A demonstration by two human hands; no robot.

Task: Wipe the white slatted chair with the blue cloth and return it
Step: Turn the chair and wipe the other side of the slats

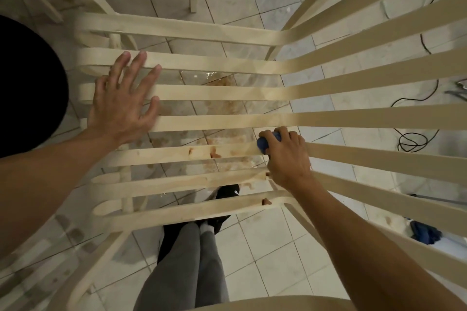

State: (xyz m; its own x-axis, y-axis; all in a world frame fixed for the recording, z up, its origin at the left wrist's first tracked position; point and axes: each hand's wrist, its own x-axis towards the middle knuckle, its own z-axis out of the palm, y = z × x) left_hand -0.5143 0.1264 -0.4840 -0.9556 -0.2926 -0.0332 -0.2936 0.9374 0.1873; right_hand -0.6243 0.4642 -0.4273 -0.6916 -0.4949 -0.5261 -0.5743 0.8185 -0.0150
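Fingers (288,135) of the right hand (286,159) are curling tight around the blue cloth (265,144), pressing it onto a stained slat of the white slatted chair (202,154); left hand (121,106) is lying flat, fingers spread, near the seat's front edge.

Pale tiled floor (265,247), grimy. Brown stain (222,105) mid-frame (patchy, reddish) under the white slatted chair (202,62). Black cable (410,142) coiled at right edge; crumpled blue fabric (423,232) lower right.
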